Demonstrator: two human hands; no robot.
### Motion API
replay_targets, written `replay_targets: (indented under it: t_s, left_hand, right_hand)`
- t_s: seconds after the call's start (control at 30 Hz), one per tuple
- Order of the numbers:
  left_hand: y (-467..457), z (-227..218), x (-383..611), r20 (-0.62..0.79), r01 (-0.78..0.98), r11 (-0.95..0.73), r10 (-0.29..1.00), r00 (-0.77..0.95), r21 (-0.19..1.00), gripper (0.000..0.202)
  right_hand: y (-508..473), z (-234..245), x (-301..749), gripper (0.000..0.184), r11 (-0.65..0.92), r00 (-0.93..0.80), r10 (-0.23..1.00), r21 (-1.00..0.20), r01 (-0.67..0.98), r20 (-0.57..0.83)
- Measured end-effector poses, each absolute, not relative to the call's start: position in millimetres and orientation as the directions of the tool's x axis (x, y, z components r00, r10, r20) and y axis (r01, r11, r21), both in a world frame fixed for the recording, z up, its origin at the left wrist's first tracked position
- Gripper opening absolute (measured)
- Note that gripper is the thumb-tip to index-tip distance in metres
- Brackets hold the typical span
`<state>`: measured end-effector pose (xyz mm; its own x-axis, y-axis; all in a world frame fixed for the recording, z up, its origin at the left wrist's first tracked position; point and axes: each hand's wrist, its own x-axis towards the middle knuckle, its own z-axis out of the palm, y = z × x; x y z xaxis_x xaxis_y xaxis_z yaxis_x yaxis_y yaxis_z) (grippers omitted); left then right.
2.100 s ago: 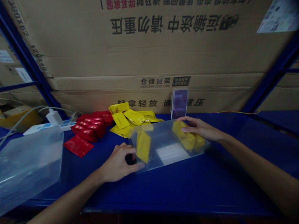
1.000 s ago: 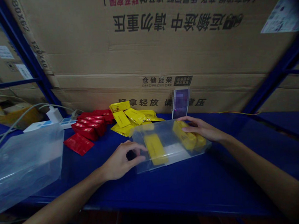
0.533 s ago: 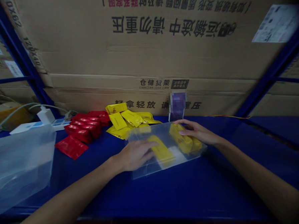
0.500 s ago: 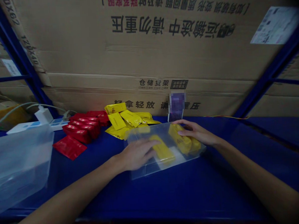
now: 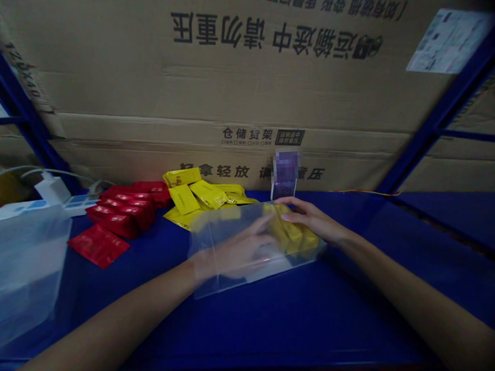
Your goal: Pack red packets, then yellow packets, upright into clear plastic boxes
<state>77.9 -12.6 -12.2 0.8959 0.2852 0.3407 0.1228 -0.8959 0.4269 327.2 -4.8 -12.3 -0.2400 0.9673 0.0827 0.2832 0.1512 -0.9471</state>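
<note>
A clear plastic box (image 5: 219, 282) lies on its side on the blue shelf (image 5: 279, 322), its open end facing left. My left hand (image 5: 238, 255) reaches inside it, fingers stretched out against the yellow packets (image 5: 295, 237) stacked at the box's right end. My right hand (image 5: 312, 221) lies flat over that right end from outside, above the yellow packets. Behind the box lies a loose pile of yellow packets (image 5: 198, 194), and to its left rows of red packets (image 5: 124, 207).
One red packet (image 5: 96, 246) lies apart at the left. A translucent plastic bag (image 5: 20, 275) stands at the far left, with a white power strip and charger (image 5: 53, 197) behind it. A small blurred card (image 5: 285, 175) leans against the cardboard cartons (image 5: 242, 86) at the back.
My left hand let a yellow packet fall flat in the box, then slid in after it and pushed it right against the stack. My right hand stayed on the box's right end.
</note>
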Motion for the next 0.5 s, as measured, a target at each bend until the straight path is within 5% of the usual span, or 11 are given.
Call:
replay_targets:
  t_s: [0.13,0.5]
  left_hand:
    - [-20,-4,77,0.281,0.097,-0.924,0.211,0.936,0.370,0.047]
    - [-33,-14,69,0.225,0.244,-0.887,0.349,0.910,0.392,0.067]
  right_hand:
    - [-8,-11,322,0.042,0.061,-0.239,0.971,-0.979,0.194,0.013]
    - [-20,-1,308,0.052,0.087,-0.289,0.957,-0.949,0.305,-0.005]
